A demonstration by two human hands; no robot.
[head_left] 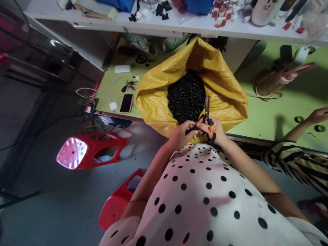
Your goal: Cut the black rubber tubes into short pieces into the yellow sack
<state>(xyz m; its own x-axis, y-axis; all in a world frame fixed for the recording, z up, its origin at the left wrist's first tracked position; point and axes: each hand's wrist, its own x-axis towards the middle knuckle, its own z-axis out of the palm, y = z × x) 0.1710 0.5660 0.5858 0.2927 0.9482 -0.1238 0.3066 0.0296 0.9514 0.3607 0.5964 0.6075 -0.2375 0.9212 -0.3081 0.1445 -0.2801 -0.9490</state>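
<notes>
The right hand point(214, 130) grips a pair of scissors point(207, 114) by the handle loops, fingers curled through and around them, with the blades pointing up and away over the open mouth of a yellow woven sack point(159, 92). A small orange piece point(212, 128), perhaps a plastic connector, sits against the right fingers just beside the scissor handles. The left hand point(182, 133) meets the right in front of the polka-dot blouse point(205, 201), its fingers pinched together on a dark part at the base of the scissors; what exactly they clamp is too small to tell. The sack is filled with small black parts point(186, 97) and stands against the green table point(276, 109). A phone point(126, 103) lies on the table left of the sack. A co-worker's hand point(317, 115) in a striped sleeve point(299, 164) rests on the table at the right.
</notes>
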